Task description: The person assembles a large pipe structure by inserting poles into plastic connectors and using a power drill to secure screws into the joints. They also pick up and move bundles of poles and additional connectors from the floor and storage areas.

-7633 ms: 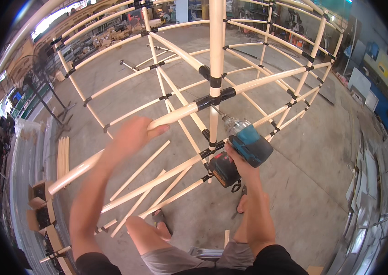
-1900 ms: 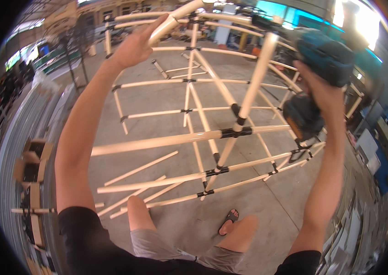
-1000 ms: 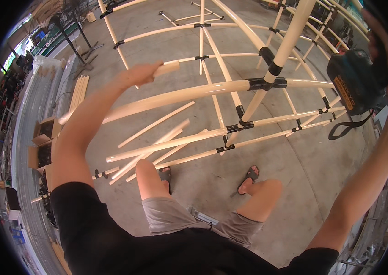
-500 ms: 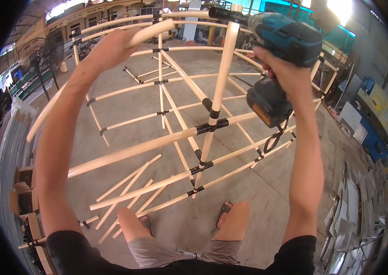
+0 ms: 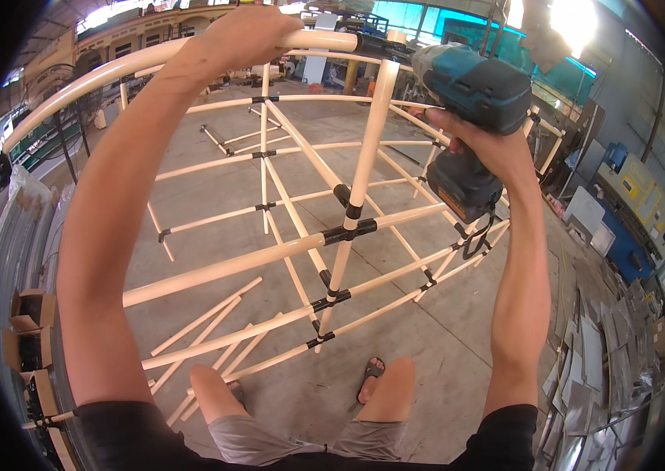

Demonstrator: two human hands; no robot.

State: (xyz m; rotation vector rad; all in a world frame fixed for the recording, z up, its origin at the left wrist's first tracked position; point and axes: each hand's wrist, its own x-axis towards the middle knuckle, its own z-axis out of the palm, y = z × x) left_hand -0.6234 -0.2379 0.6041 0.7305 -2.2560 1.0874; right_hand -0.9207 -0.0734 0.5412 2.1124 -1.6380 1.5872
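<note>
My left hand (image 5: 258,35) is wrapped round a long cream pipe (image 5: 332,41) at the top of a frame. The right end of this pipe meets a black pipe joint (image 5: 375,49) above a cream upright pipe (image 5: 371,141); how deep it sits inside cannot be told. In my right hand (image 5: 497,149) is a teal and black cordless drill (image 5: 481,86), gripped by its handle with the battery below. Its nose points left and stands beside the joint. Whether the tip touches a screw is hidden.
Lower cream rails and black joints (image 5: 348,230) of the frame stretch before me. Several loose pipes (image 5: 207,314) lie on the floor at the left, near open cardboard boxes (image 5: 32,310). Stacked sheet scraps (image 5: 591,369) lie at the right.
My left hand has moved right and up, bringing the pipe's end from a gap away to the black joint. The drill has shifted slightly left and down in my right hand.
</note>
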